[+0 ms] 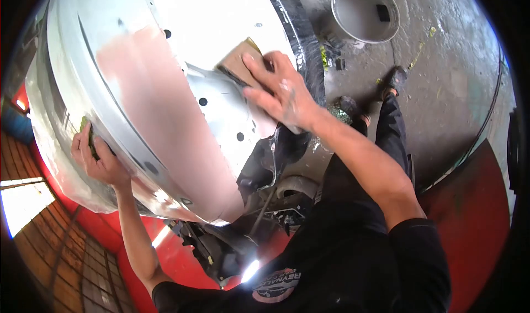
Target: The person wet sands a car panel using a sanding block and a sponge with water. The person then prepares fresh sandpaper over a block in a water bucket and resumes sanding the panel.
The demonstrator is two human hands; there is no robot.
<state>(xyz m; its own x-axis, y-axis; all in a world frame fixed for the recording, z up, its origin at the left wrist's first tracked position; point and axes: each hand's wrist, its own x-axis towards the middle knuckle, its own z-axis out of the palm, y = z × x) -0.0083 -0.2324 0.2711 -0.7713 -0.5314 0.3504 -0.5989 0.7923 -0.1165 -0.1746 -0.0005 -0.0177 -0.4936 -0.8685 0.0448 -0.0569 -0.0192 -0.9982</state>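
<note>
A white car body panel (221,14) with a dull pinkish patch (160,103) curves across the view. My right hand (284,92) is closed around a tan sanding block (238,64) with a dark edge, laid against the white inner part beside several dark round holes. On the far left, my left hand (102,161) rests on the outer side of the panel. Its fingers are bent over a small dark-green pad (88,133), whose exact kind is mostly hidden by them.
A round bucket (335,17) of cloudy grey water stands on the wet concrete floor (441,75), a dark square piece inside it. My shoes (396,78) are below it. Dark car parts (221,252) show under the panel's lower edge. Plastic sheeting (72,169) covers the left side.
</note>
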